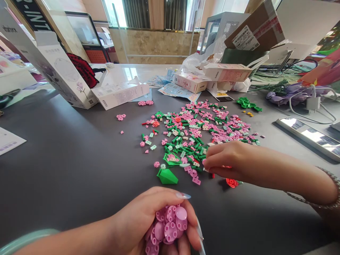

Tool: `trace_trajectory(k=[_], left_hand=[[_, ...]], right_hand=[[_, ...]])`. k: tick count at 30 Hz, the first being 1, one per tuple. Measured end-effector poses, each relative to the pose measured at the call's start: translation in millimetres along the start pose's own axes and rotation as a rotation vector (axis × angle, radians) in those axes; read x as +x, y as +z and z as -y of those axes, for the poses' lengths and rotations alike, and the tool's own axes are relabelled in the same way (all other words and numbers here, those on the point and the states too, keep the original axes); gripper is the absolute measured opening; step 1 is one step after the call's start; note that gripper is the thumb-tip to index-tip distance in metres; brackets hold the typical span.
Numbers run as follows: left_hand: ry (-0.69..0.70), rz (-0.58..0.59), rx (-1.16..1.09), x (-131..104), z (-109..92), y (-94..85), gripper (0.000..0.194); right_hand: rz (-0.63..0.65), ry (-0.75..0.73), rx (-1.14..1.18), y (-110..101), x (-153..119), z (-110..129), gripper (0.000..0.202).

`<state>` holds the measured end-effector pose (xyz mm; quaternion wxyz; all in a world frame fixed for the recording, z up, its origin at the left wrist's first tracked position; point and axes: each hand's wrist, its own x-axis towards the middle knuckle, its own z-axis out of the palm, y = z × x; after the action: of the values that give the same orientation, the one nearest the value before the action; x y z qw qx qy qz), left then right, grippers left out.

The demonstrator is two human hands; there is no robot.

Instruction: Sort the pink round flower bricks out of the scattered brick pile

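Left hand (143, 212) cups pink studded discs (170, 224) toward the table's (92, 170) near edge; keep it curled against spills. Right hand (225, 158) bunches over loose bricks (195, 132), its grip unclear.

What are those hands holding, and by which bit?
The left hand cups a heap of pink round pieces around its sides. Whether the right hand, down at the scattered bricks, pinches anything can't be told.

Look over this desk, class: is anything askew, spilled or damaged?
The brown box at back right sits steeply tilted, far from level. The small pieces lie scattered in a loose heap; whether spilled or laid out, I cannot tell. No damage shows.
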<state>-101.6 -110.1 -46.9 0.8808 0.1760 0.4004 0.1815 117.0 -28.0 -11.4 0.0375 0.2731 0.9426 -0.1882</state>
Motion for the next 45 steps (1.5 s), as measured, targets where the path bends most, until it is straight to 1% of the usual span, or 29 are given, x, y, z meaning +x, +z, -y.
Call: trace_trajectory(k=[5,7,11,16,19,25,30,34,37,39,42,45], left_hand=[[0.021,0.006,0.016,1.7,-1.4,-1.2,0.044],[0.005,0.020,0.020,2.8,-2.1,-1.2,0.043],[-0.003,-0.006,0.015,2.4,-2.0,0.9,0.046],[0.019,-0.021,-0.008,0.1,-1.4,3.4,0.050],[-0.012,-0.009,-0.010,0.6,-2.3,2.6,0.050],[-0.024,-0.015,-0.002,3.0,-5.3,0.5,0.048],[0.003,-0.016,-0.004,2.1,-3.2,2.2,0.047],[0.017,-0.011,-0.001,-0.9,0.0,-0.2,0.045],[0.004,0.002,0.004,-0.8,0.1,-1.9,0.045],[0.002,0.010,0.010,0.9,-0.2,-2.2,0.043],[0.011,0.015,0.012,3.6,-0.1,-2.1,0.042],[0.022,0.029,0.011,4.8,0.7,-2.4,0.041]], right_hand=[[-0.006,0.022,0.018,0.7,0.2,-2.1,0.027],[-0.005,0.034,0.025,0.4,0.4,-1.8,0.026],[-0.005,0.039,0.014,0.1,-0.6,-1.3,0.023],[-0.097,0.042,-0.015,-2.3,-3.5,-3.2,0.025],[-0.141,0.052,-0.075,-4.8,-4.3,-4.4,0.025],[-0.106,0.074,-0.145,-0.1,-10.0,-9.1,0.024],[-0.078,0.128,-0.081,3.6,-15.2,-7.1,0.025],[-0.113,0.148,-0.065,2.3,-12.8,-3.9,0.026],[-0.121,0.140,-0.100,2.5,-10.9,-2.7,0.033],[-0.123,0.164,-0.091,3.3,-10.7,-2.0,0.036],[-0.102,0.239,-0.056,5.6,-10.7,-1.0,0.029],[-0.097,0.260,-0.089,9.6,-9.5,-1.4,0.019]])
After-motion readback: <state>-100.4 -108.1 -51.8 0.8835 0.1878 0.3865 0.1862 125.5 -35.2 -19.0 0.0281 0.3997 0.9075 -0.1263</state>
